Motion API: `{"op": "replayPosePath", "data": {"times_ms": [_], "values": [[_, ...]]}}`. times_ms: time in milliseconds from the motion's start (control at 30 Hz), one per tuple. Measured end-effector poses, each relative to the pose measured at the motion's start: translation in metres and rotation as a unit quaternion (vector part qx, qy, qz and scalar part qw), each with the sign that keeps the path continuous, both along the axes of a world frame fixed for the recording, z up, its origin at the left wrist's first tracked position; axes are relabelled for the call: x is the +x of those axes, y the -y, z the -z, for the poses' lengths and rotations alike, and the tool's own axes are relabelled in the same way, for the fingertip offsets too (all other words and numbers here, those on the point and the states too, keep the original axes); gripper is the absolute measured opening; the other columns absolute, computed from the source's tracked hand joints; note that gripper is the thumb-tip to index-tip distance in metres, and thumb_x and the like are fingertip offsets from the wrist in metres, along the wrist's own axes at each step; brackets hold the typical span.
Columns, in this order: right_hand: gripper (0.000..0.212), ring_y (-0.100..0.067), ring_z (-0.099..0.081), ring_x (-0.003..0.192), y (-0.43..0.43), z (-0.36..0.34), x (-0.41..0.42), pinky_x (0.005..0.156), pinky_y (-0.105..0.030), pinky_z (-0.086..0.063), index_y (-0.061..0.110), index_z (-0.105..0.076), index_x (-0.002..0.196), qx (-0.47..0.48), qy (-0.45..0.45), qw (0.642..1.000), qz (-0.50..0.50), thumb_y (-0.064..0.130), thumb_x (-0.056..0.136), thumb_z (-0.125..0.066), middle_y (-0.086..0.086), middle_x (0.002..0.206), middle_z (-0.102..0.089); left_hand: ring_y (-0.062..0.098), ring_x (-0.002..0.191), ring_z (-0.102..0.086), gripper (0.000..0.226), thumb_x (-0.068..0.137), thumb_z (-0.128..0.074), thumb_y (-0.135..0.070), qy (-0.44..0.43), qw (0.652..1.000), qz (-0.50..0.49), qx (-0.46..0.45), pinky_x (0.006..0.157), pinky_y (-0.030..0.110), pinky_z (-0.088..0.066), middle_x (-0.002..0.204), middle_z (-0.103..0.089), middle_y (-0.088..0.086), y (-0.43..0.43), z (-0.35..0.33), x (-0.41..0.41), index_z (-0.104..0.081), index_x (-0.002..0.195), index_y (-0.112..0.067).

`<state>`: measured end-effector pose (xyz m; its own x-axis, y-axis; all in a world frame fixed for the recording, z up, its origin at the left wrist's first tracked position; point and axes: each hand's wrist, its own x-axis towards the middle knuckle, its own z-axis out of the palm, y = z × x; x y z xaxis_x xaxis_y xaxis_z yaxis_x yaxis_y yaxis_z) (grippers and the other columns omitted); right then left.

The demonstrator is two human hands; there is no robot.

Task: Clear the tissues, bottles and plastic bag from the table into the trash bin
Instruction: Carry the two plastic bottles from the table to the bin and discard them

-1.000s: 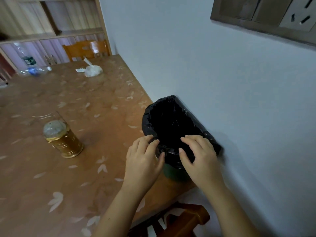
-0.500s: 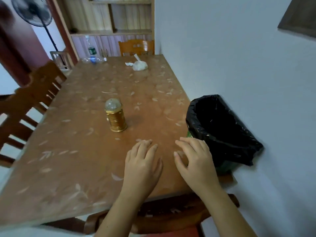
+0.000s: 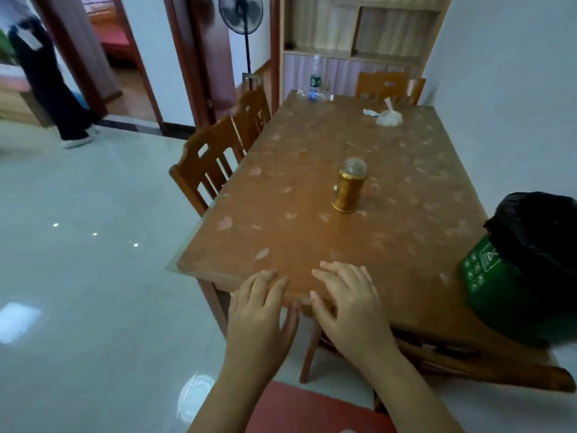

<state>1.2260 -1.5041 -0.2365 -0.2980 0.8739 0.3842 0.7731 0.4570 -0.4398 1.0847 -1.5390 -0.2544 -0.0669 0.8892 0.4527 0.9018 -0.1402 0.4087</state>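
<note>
trash bin (image 3: 512,289): right counter (image 3: 296,245) edge, black-lined, contents unseen | bottle (image 3: 315,78): upright, far end | plastic bag (image 3: 388,117): far right | left hand (image 3: 259,320), right hand (image 3: 351,304): spread flat, empty

The trash bin (image 3: 512,285) is cut off by the right edge. The bottles (image 3: 314,85) at the counter's (image 3: 312,245) far end are blurred and small, their number unclear. The plastic bag's (image 3: 388,117) contents cannot be told.

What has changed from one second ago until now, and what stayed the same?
Both hands left the trash bin liner's rim: left hand and right hand are now open and empty at the table's near edge. Unchanged: plastic bag, bottles at the far end, gold jar.
</note>
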Motion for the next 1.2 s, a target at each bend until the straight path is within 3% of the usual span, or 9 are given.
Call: {"op": "replayPosePath", "data": {"times_ms": [100, 200, 300, 500, 700, 833, 1000, 1100, 1200], "values": [[0.028, -0.023, -0.056, 0.110, 0.018, 0.006, -0.045, 0.102, -0.049, -0.028, 0.012, -0.063, 0.105, -0.006, -0.002, 0.999, -0.044, 0.015, 0.077, -0.067, -0.005, 0.111, -0.064, 0.035, 0.096, -0.063, 0.027, 0.072, -0.072, -0.012, 0.008, 0.999, -0.048, 0.012, 0.078, 0.043, -0.050, 0.103, -0.068, 0.015, 0.031, 0.007, -0.041, -0.067, 0.097, -0.003], [0.026, -0.023, -0.058, 0.106, 0.032, 0.012, -0.087, 0.100, -0.052, -0.031, 0.013, -0.064, 0.103, -0.006, 0.002, 0.995, -0.096, 0.019, 0.078, -0.061, -0.005, 0.107, -0.066, 0.033, 0.097, -0.062, 0.029, 0.078, -0.053, -0.023, 0.015, 0.995, -0.101, 0.012, 0.079, 0.041, -0.048, 0.103, -0.067, 0.012, 0.056, 0.013, -0.081, -0.066, 0.098, -0.005], [0.030, -0.022, -0.059, 0.106, 0.036, 0.015, -0.126, 0.099, -0.051, -0.031, 0.014, -0.064, 0.104, -0.010, 0.019, 0.989, -0.147, 0.025, 0.078, -0.055, -0.004, 0.107, -0.066, 0.034, 0.096, -0.062, 0.031, 0.079, -0.051, -0.024, 0.034, 0.985, -0.167, 0.012, 0.080, 0.041, -0.047, 0.103, -0.067, 0.014, 0.073, 0.020, -0.118, -0.065, 0.099, -0.005], [0.028, -0.025, -0.058, 0.106, 0.010, 0.018, -0.200, 0.100, -0.055, -0.035, 0.009, -0.065, 0.102, -0.023, 0.016, 0.978, -0.209, 0.018, 0.076, -0.057, -0.009, 0.106, -0.065, 0.034, 0.097, -0.061, 0.035, 0.081, -0.047, -0.026, 0.038, 0.969, -0.245, 0.009, 0.081, 0.040, -0.047, 0.104, -0.066, 0.015, 0.071, 0.033, -0.185, -0.065, 0.099, -0.003], [0.030, -0.026, -0.056, 0.107, -0.052, 0.014, -0.281, 0.102, -0.046, -0.033, 0.010, -0.063, 0.107, -0.025, 0.002, 0.972, -0.235, 0.021, 0.080, -0.054, -0.009, 0.111, -0.064, 0.034, 0.098, -0.061, 0.033, 0.081, -0.048, -0.025, -0.003, 0.966, -0.257, 0.007, 0.081, 0.041, -0.047, 0.104, -0.066, 0.015, 0.016, 0.015, -0.264, -0.065, 0.099, -0.003], [0.032, -0.025, -0.058, 0.105, -0.104, -0.007, -0.336, 0.094, -0.032, -0.029, 0.012, -0.063, 0.108, -0.009, -0.024, 0.974, -0.225, 0.025, 0.080, -0.056, -0.009, 0.112, -0.066, 0.036, 0.102, -0.061, 0.027, 0.078, -0.064, -0.014, -0.041, 0.966, -0.253, 0.013, 0.083, 0.046, -0.048, 0.106, -0.066, 0.018, -0.039, -0.018, -0.317, -0.065, 0.101, -0.001], [0.032, -0.028, -0.057, 0.106, -0.165, -0.032, -0.392, 0.092, -0.035, -0.035, 0.010, -0.064, 0.108, 0.028, -0.050, 0.970, -0.235, 0.024, 0.081, -0.054, -0.012, 0.112, -0.065, 0.037, 0.106, -0.059, 0.031, 0.081, -0.059, -0.017, -0.078, 0.959, -0.269, 0.046, 0.086, 0.048, -0.048, 0.111, -0.064, 0.019, -0.093, -0.053, -0.371, -0.063, 0.107, -0.001], [0.033, -0.029, -0.056, 0.107, -0.189, -0.040, -0.415, 0.091, -0.037, -0.038, 0.009, -0.063, 0.109, 0.029, -0.052, 0.969, -0.239, 0.024, 0.082, -0.053, -0.013, 0.113, -0.064, 0.038, 0.105, -0.059, 0.032, 0.077, -0.067, -0.012, -0.085, 0.953, -0.285, 0.060, 0.084, 0.048, -0.048, 0.111, -0.065, 0.020, -0.116, -0.061, -0.393, -0.063, 0.107, 0.000], [0.033, -0.029, -0.056, 0.108, -0.210, -0.043, -0.436, 0.090, -0.040, -0.042, 0.009, -0.063, 0.110, 0.035, -0.052, 0.970, -0.233, 0.024, 0.081, -0.054, -0.013, 0.114, -0.064, 0.035, 0.104, -0.060, 0.030, 0.082, -0.056, -0.017, -0.098, 0.953, -0.275, 0.077, 0.084, 0.045, -0.047, 0.110, -0.065, 0.018, -0.142, -0.064, -0.416, -0.063, 0.107, -0.001]]}}
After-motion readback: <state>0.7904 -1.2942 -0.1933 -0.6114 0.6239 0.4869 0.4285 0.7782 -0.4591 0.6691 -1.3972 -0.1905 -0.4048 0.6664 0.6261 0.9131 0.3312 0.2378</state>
